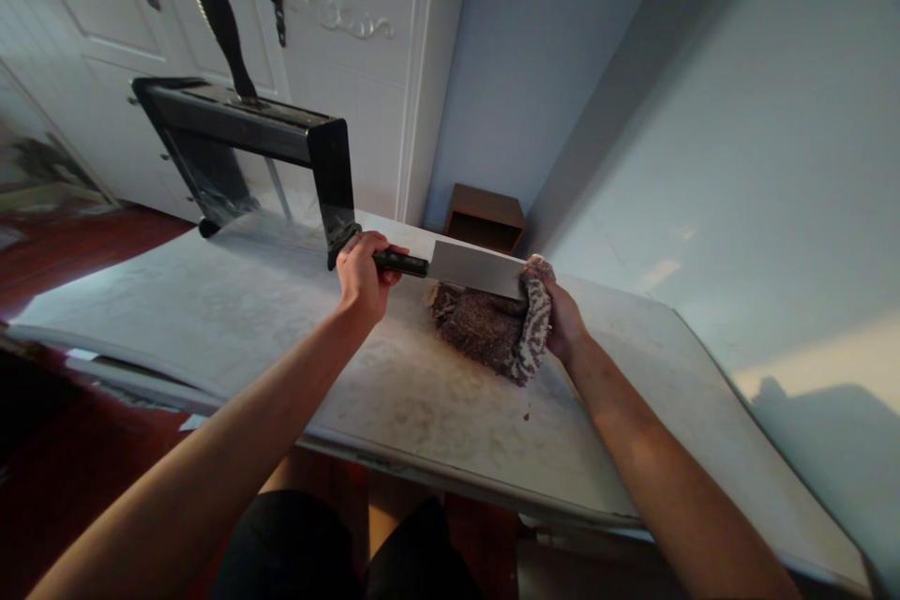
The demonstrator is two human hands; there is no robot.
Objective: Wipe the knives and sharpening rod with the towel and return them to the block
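My left hand [367, 272] is closed around the black handle of a cleaver [470, 264], whose broad, flat metal blade points to the right. At the blade's far end, my right hand [557, 305] grips a brown and white fuzzy cloth [485, 326]. Part of the cloth is folded over the tip of the blade, and the rest hangs below onto the white tabletop [414, 412]. My right fingers are mostly hidden by the cloth. A small brown crumb [527, 416] lies on the table in front of the cloth.
A black-framed stand [243, 122] with an upright black handle is on the left of the table. Behind are white cabinet doors [352, 66] and a small brown open box [485, 211]. A pale wall [759, 159] borders the table's right side.
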